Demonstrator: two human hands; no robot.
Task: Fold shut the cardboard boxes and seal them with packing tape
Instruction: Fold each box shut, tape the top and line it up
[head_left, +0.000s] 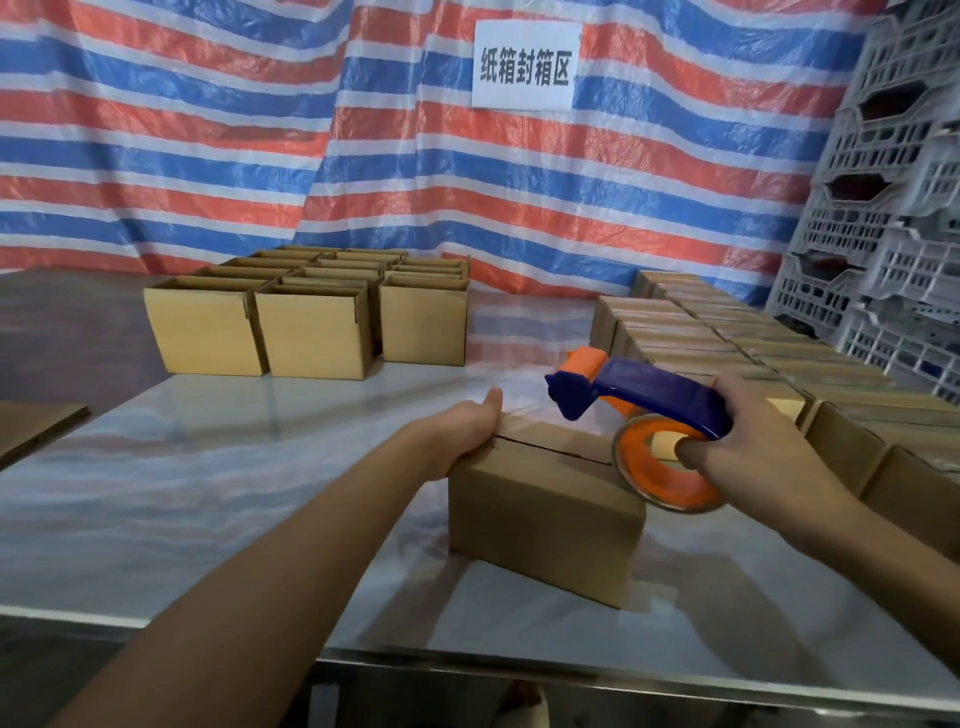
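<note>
Trouble could start at the left: the left hand (467, 431) lies flat, fingers straight, pressing on the left end of the closed box (545, 509), which sits on the near middle of the table (218, 493). If that hand lifts early, the flaps will likely spring up and open the seam (550, 451). It also sits where a pull along the seam would probably end, so the cutter could reach the fingers.

The tabletop looks smooth. A hard drag could slide or twist the box, and the tape would wander off the seam.

At the right end of the box, the right hand (748, 441) grips the tape dispenser (660, 389), with one finger hooked into the orange spool. The dispenser hangs just above the box top. I cannot tell whether any tape has caught yet. A start too far in from that edge would leave the end wall unsealed.

The box's long axis and its seam run left to right, the right end slightly nearer. The dispenser lies roughly along that line, its orange roller and blue nose pointing left and a little far, towards the left hand.
</note>
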